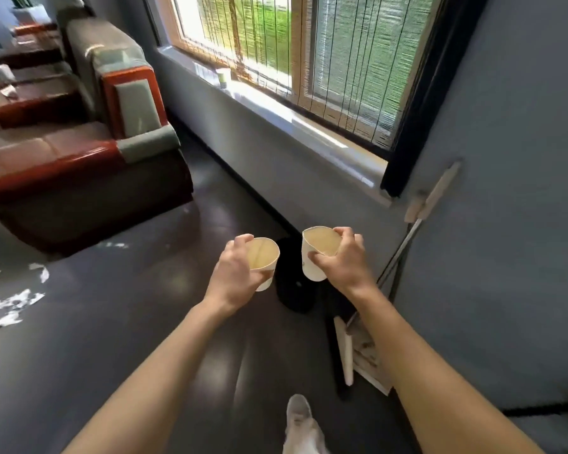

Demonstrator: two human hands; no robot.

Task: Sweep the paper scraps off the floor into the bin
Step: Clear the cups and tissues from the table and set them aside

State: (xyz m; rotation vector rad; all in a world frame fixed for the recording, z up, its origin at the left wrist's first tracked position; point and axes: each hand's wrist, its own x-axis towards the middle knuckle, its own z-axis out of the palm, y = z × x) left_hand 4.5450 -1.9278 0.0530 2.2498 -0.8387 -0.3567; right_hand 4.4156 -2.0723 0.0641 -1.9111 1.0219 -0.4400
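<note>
My left hand grips a white paper cup from the side. My right hand grips a second, squashed white paper cup. Both cups are held above a black bin that stands on the dark floor near the wall. White paper scraps lie scattered on the floor at the left, with more scraps nearer the sofa. A broom with a long handle leans on the blue wall at the right, its head in a dustpan that holds some paper.
A red and brown leather sofa stands at the left. The window sill carries a small cup. My white shoe shows at the bottom. Blue wall fills the right side.
</note>
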